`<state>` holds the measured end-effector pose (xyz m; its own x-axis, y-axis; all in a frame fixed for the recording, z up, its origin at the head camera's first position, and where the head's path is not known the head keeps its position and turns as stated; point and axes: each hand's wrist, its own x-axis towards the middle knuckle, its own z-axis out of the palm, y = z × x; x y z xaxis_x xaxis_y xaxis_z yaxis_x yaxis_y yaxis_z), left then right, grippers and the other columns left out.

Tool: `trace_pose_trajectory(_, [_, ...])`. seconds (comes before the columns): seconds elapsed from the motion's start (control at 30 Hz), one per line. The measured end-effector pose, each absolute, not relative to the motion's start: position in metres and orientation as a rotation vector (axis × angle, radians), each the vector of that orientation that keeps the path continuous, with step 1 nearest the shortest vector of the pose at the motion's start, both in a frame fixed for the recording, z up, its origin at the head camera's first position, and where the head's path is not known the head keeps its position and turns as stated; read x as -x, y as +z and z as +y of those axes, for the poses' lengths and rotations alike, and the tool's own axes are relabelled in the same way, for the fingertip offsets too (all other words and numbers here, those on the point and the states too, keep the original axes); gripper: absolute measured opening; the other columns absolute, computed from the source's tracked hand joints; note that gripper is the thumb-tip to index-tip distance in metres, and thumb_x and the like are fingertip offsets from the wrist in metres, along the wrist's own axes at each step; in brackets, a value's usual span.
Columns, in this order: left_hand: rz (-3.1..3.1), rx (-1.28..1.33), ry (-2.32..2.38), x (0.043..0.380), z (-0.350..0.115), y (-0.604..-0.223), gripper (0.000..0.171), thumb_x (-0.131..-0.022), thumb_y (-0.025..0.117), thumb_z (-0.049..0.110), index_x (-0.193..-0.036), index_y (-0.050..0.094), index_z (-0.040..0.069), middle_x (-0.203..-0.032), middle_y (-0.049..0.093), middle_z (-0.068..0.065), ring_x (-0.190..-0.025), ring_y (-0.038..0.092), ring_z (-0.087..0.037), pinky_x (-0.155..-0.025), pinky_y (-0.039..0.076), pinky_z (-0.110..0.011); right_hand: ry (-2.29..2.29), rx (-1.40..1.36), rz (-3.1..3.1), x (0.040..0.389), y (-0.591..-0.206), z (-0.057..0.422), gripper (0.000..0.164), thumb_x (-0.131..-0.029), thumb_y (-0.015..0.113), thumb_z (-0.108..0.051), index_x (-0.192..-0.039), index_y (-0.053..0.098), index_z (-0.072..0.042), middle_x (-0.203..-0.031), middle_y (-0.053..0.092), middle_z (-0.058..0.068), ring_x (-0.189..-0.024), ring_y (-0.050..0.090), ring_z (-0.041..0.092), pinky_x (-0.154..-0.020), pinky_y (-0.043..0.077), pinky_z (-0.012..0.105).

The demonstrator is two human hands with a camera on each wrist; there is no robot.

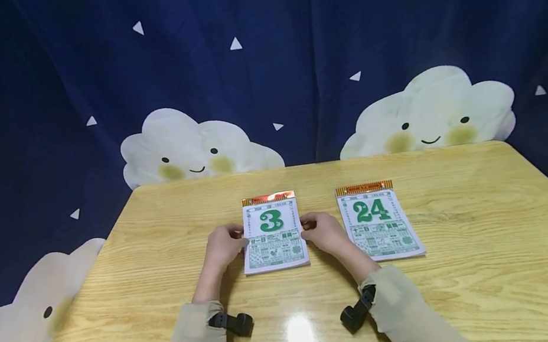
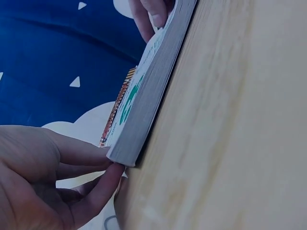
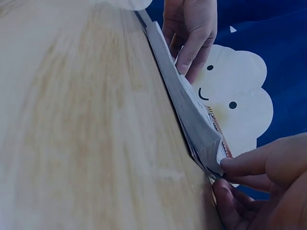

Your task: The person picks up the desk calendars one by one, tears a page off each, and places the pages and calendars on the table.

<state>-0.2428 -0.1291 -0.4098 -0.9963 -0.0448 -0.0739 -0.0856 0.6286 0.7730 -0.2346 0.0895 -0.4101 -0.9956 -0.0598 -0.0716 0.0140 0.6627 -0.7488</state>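
A thick tear-off calendar (image 1: 275, 251) with a large green 3 lies on the table in front of me. My left hand (image 1: 222, 248) pinches its left side, with the thumb at the page edge. In the left wrist view, the thumb and fingers of the left hand (image 2: 53, 179) meet around the pad's edge. On the opposite side my right hand (image 1: 326, 233) grips the right edge. The right wrist view shows the right hand (image 3: 273, 177) with thumb above and fingers below, and the page block (image 3: 182, 103) bent up slightly there.
A second tear-off calendar (image 1: 381, 229) showing 24 lies just right of my right forearm. Both lie on a wooden table (image 1: 485, 281). Behind the table hangs a dark blue curtain (image 1: 273, 27) with white clouds. Each wrist carries a black camera (image 1: 239, 324).
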Motion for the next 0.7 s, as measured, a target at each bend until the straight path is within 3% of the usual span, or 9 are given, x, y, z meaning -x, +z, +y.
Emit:
trace_pose_trajectory(0.2, [2.768,0.116,1.406,0.242,-0.127,-0.409,0.032,-0.077,0.065,-0.001,-0.109,0.062,-0.001,-0.091,0.060,-0.016,-0.073,0.058,-0.020,-0.056,0.053,-0.025,-1.377,-0.082,2.707,0.237,-0.411,0.089,0.036,-0.080,0.064,-0.006,-0.116,0.061,-0.004,-0.107,0.064,0.010,-0.097,0.058,0.022,-0.087,0.046,0.035])
trace_pose_trajectory(0.7, [2.669,0.181,1.574,0.242,-0.117,-0.410,0.034,-0.079,0.061,-0.003,-0.112,0.064,0.003,-0.098,0.061,-0.018,-0.080,0.061,-0.022,-0.059,0.054,-0.027,-1.821,-0.244,2.446,0.238,-0.411,0.091,0.041,-0.077,0.057,0.006,-0.117,0.059,-0.002,-0.115,0.058,0.015,-0.101,0.056,0.026,-0.071,0.048,0.026])
